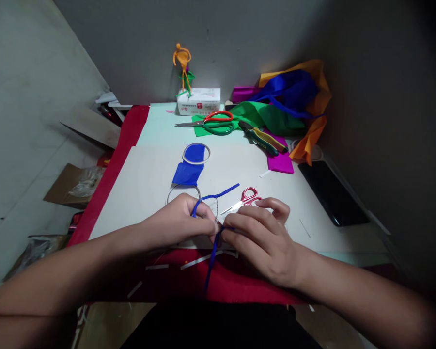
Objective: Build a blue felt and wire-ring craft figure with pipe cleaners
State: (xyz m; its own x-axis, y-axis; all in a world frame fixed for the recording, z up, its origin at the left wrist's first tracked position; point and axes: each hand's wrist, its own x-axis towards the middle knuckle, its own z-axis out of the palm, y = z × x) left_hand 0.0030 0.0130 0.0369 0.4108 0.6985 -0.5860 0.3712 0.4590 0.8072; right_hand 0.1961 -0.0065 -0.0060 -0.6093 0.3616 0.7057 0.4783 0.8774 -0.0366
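Observation:
My left hand point(189, 220) pinches a thin twisted wire frame point(217, 207), part of it wrapped in blue crepe-like strip. One blue-wrapped limb point(221, 195) sticks out to the upper right. Close against it, my right hand point(263, 237) has its fingertips closed on the blue strip point(212, 259) at the wire, and a loose end hangs down toward the table's front edge. The exact grip is partly hidden behind the fingers. Small red-handled scissors point(247, 196) lie open just beyond my right hand.
Tape rolls point(208, 160) and a blue piece point(187, 173) lie ahead. Farther back are large scissors point(220, 116), pliers point(265, 139), coloured sheets point(283, 92), and a white box point(207, 99) bearing an orange wire figure point(182, 58). A black phone point(330, 194) lies right.

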